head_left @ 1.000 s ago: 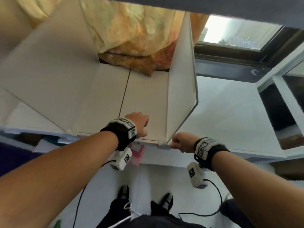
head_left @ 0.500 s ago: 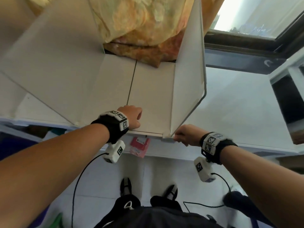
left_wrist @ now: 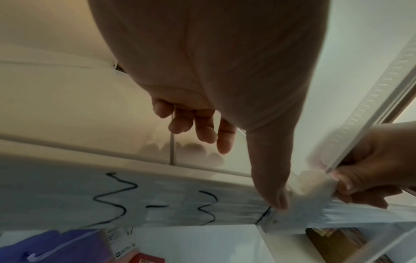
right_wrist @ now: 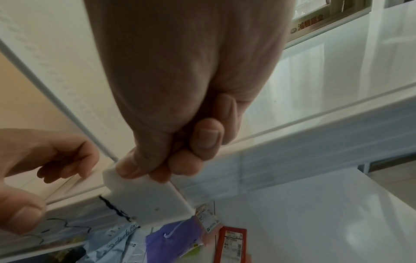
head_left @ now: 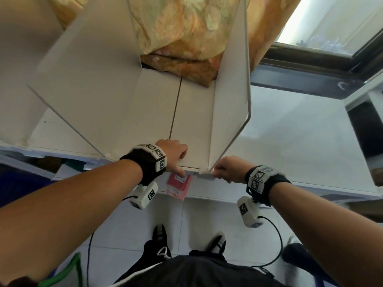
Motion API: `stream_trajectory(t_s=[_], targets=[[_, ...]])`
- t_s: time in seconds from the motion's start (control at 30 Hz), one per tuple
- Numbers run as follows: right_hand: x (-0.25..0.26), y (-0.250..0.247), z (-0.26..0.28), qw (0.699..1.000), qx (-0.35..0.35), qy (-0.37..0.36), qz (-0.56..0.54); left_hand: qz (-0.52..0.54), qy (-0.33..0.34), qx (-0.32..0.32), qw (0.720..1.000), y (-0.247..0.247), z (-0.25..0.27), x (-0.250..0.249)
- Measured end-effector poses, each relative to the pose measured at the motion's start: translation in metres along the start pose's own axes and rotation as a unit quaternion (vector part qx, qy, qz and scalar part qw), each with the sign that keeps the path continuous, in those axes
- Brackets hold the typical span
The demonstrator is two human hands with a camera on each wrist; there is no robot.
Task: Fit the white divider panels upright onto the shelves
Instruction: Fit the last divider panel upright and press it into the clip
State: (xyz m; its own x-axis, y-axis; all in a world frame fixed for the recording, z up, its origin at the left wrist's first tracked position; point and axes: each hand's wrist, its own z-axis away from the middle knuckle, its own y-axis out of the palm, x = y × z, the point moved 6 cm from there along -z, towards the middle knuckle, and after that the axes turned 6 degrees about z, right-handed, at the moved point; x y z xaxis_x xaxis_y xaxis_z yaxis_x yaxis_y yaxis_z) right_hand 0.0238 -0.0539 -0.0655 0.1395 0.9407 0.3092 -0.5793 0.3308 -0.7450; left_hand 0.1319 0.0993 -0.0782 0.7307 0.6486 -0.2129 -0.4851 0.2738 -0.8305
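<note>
My right hand [head_left: 227, 168] pinches white clip [right_wrist: 144, 194] at divider panel [head_left: 228, 96] foot, seating it on shelf [head_left: 192, 125] edge; left hand [head_left: 176, 156], fingers relaxed, steadies shelf.

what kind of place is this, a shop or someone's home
Probably a stockroom or storage corner, though a home can't be ruled out. White shelving with upright divider panels stands before a window with an orange patterned curtain, and labelled packets lie on a lower shelf.
</note>
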Motion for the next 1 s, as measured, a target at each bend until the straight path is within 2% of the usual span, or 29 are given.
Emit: stream_trajectory(t_s=[0.33,1.0], targets=[[0.018,0.003,-0.013,1.000,-0.010,-0.011,-0.002,-0.039,0.045,-0.003,0.998,0.002,-0.009,-0.023],[0.026,0.004,-0.016,1.000,-0.010,0.022,-0.013,-0.006,0.054,-0.036,0.998,0.010,-0.012,-0.018]])
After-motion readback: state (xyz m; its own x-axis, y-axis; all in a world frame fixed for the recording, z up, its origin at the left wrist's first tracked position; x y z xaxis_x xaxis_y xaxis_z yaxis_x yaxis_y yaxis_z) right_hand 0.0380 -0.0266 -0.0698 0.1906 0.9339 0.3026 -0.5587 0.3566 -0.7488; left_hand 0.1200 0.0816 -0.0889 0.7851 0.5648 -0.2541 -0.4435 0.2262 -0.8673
